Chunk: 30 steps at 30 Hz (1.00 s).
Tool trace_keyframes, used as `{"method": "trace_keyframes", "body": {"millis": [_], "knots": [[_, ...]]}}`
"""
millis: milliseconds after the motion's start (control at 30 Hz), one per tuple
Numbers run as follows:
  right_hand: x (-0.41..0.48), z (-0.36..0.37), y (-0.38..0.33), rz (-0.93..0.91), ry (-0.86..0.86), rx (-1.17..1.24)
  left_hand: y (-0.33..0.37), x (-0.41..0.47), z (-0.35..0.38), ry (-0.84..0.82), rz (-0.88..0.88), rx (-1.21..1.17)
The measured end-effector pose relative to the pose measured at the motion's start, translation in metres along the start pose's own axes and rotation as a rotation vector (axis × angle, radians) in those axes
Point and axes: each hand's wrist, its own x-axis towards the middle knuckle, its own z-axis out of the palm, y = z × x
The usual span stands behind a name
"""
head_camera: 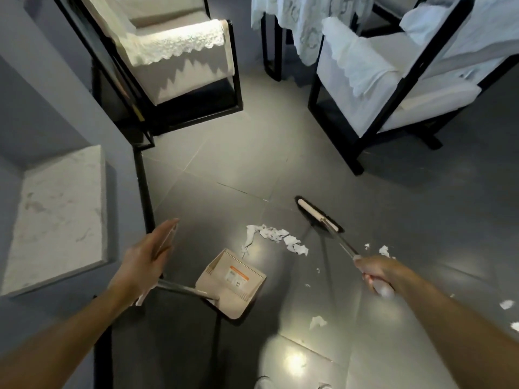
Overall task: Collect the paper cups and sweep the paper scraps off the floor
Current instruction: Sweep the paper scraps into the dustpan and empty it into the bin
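Right hand (pixel 376 272): fist closed round the broom (pixel 314 213) handle, near right. The broom head is down on the grey tile floor (pixel 224 164), centre-right.

Left hand (pixel 146 262): fingers straight, pointing far, nothing curled. The heel of your palm sits over the dustpan (pixel 233 279) handle; can't tell if it bears on it.

The dustpan is on the floor, near centre, mouth facing far-right. Paper scraps (pixel 276 237) lie in a strip between the pan mouth and the broom head, the nearest one just beside the pan's far corner. Loose bits (pixel 384 251) sit right of your right hand, a single scrap (pixel 317 322) nearer you, and edge scraps (pixel 507 304) at the far right of view.

Around you:
- left chair (pixel 179 60), black frame, lace cover, far left
- right chair (pixel 379 80), same type, far right
- lace-draped table (pixel 303 29) between them, farther back
- marble slab (pixel 56 217) on your left
- black wall strip (pixel 143 192) just left of the pan

The sticker (pixel 237 276) inside the pan is orange and white; its print is too small to read.
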Motion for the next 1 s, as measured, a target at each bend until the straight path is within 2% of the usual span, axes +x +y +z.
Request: {"method": "trace_keyframes", "body": {"millis": [133,300,400,533,633,767,900,1000], "knots": [[0.000,0.025,0.006,-0.008,-0.054,-0.142,-0.001,0.015,0.000,0.012,0.025,0.061],[-0.030,0.069,-0.006,0.007,-0.147,-0.112,0.002,0.017,0.001,0.016,-0.008,0.122],[-0.053,0.101,-0.011,0.075,-0.238,0.020,0.001,0.020,0.001,0.002,0.022,0.082],[-0.082,0.133,-0.013,0.027,-0.276,-0.071,0.003,0.038,0.002,-0.013,-0.038,-0.083],[-0.107,0.147,-0.015,0.174,-0.352,0.018,0.007,0.062,0.002,-0.039,-0.034,-0.075],[-0.145,0.147,-0.028,0.294,-0.480,0.227,0.008,0.084,-0.004,-0.120,0.055,-0.101],[-0.177,0.124,-0.037,0.361,-0.480,0.427,0.002,0.080,-0.015,-0.145,0.076,-0.105],[-0.188,0.119,-0.029,0.257,-0.353,0.367,0.005,0.076,-0.016,-0.224,0.044,-0.132]]}}
